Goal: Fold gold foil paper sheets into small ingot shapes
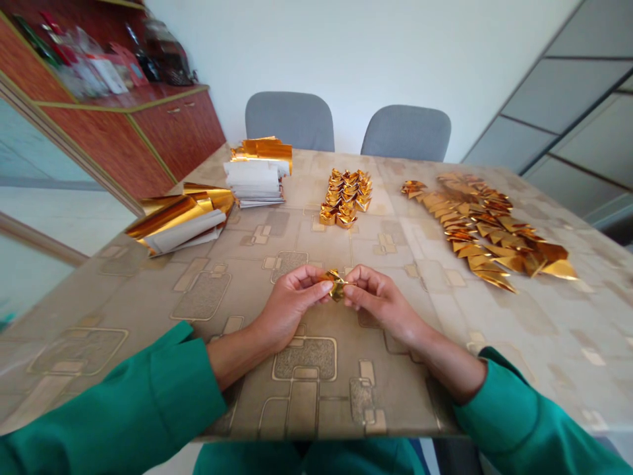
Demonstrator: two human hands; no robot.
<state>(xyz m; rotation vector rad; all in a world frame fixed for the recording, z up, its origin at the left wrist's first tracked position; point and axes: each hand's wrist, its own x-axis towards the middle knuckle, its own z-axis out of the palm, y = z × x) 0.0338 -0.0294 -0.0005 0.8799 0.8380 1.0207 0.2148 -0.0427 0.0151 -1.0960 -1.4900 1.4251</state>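
A small folded piece of gold foil paper is held between both hands, just above the middle of the table near me. My left hand pinches its left side with thumb and fingertips. On its other side, my right hand grips it between thumb and curled fingers. Parts of the piece are hidden by my fingertips. Straight beyond the hands stand rows of finished-looking folded gold foil shapes, packed close together. To the right lie long overlapping rows of flatter folded gold pieces.
Gold foil sheets with white backs lie curled at the left, beside a taller stack of sheets. A patterned cloth covers the table. Two grey chairs stand at the far edge; a wooden cabinet is at the left.
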